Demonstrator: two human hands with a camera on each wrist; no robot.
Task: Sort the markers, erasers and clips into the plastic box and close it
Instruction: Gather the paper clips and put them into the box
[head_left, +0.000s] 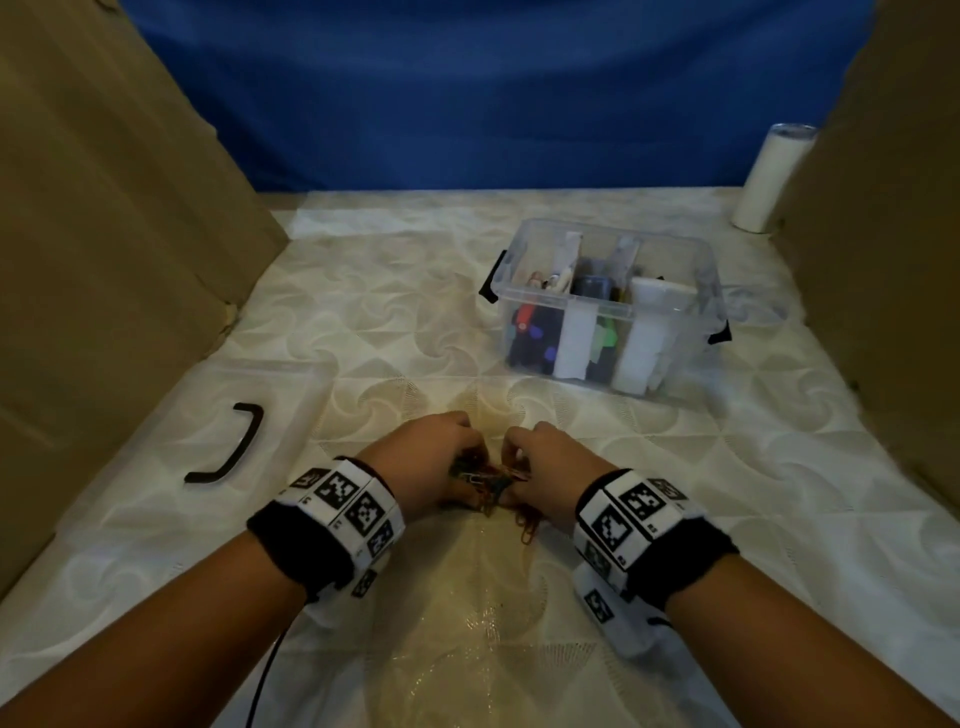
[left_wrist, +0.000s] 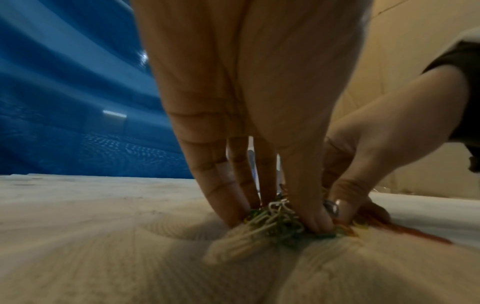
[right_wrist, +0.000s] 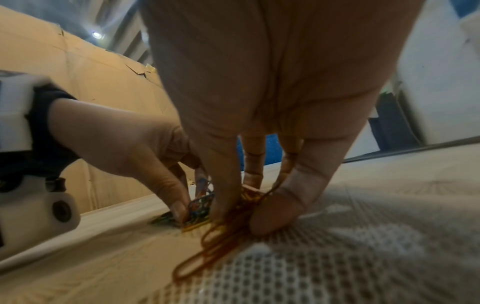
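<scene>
Pinching tangled wire clips w/ both grips: left hand, right hand.

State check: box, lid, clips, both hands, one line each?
Clear plastic box: open, upright, divided, markers and erasers inside.
Clear lid with black handle: off, flat on the table to the left.
Pile of coloured paper clips: on the table, being gathered.
Left hand: fingers curled, pinching clips.
Right hand: fingers curled, pinching clips.

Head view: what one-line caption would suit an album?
Both hands, left and right, gather paper clips before the open plastic box.
</scene>
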